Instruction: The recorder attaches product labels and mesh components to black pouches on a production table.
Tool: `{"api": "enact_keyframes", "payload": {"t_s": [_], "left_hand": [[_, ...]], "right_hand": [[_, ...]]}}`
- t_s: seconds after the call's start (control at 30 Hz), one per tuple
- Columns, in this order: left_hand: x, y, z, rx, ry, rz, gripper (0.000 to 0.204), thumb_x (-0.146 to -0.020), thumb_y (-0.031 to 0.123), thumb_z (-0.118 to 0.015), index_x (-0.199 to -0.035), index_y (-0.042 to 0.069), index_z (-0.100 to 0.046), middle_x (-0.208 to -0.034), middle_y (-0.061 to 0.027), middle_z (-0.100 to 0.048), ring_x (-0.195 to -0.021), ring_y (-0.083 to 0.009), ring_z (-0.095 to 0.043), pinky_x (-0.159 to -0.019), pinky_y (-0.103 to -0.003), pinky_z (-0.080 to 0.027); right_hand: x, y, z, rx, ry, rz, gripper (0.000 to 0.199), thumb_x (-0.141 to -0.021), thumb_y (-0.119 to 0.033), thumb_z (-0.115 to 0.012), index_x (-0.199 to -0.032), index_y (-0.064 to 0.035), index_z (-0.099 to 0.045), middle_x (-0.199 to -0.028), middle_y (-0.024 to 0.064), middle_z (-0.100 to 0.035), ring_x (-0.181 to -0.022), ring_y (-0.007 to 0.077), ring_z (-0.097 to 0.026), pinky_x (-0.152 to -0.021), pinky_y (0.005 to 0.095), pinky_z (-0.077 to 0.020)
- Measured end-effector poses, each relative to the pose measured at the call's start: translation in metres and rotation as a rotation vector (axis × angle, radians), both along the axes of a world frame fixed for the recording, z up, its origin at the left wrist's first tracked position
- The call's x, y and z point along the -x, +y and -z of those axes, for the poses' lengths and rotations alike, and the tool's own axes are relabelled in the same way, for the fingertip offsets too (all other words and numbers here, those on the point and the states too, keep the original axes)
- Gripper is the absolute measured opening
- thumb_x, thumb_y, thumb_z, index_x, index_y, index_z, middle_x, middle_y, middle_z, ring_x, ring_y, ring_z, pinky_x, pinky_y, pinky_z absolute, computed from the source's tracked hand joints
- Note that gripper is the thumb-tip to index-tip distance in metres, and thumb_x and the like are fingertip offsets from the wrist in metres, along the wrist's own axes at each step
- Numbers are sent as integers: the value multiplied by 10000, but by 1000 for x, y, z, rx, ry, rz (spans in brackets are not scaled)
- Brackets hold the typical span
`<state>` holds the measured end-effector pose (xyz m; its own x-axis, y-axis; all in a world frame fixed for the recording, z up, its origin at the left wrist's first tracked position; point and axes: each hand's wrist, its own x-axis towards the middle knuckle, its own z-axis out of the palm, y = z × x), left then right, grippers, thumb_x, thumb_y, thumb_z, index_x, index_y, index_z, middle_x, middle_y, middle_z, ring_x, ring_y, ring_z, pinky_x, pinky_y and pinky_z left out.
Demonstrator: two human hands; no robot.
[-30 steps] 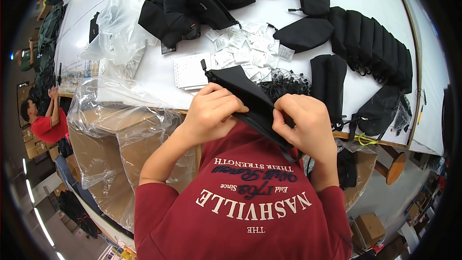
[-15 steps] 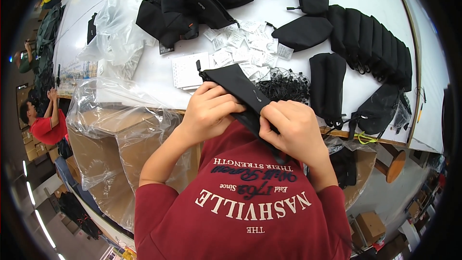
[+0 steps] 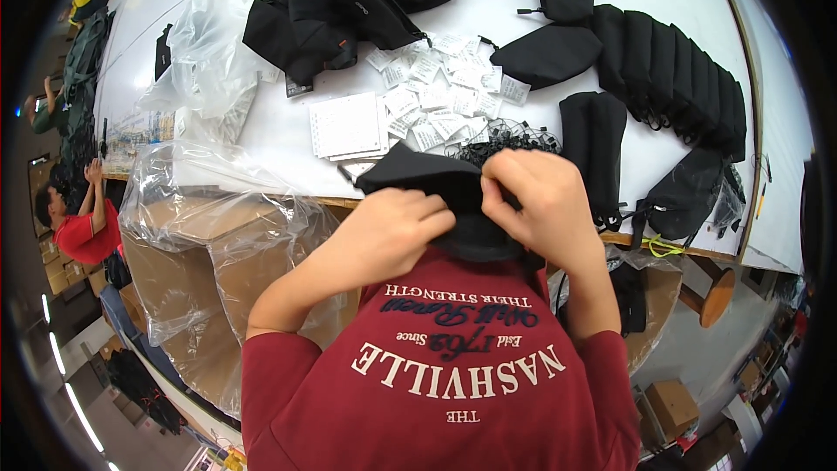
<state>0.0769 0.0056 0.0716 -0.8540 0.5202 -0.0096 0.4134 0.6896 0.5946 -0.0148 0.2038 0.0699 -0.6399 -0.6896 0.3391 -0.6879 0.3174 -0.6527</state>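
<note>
In front of my chest, at the near edge of the table, I hold a black fabric pouch between both hands. Its mouth gapes toward me. The fingers of my left hand pinch the near rim on the left. My right hand grips the rim on the right, thumb against fingers. Just beyond the pouch lie a pile of white paper tags and a tangle of black loop strings. A stack of white cards sits to their left. The inside of the pouch is largely hidden.
Black pouches stand in a curved row at right, with more pouches nearer. Black bags are heaped at the back. Clear plastic covers a cardboard box below the left table edge. A person in red works far left.
The pouch has spread from a flat, folded shape to a wide gaping mouth. My right hand has moved up and slightly right; my left has dropped slightly and turned.
</note>
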Motion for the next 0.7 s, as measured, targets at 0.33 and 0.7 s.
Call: {"api": "enact_keyframes", "payload": {"t_s": [0.33,0.7], "left_hand": [[5,-10,14,-254,-553,158,239,-858,181,-595,-1032,18,-608,-950,-149,-623,-909,-331,-596,-789,-391,-470],[-6,-52,21,-939,-1148,-230,169,-901,150,-631,-924,4,-552,-757,38,-564,-711,-27,-461,-626,-214,-380]], "right_hand": [[9,-10,23,48,-720,-96,106,-845,-90,-588,-800,3,-566,-641,25,-549,-581,69,-507,-567,223,-426],[-1,52,39,-139,-754,-308,415,-787,-374,-712,-1043,-56,-639,-1020,82,-635,-1019,264,-546,-935,370,-393]]}}
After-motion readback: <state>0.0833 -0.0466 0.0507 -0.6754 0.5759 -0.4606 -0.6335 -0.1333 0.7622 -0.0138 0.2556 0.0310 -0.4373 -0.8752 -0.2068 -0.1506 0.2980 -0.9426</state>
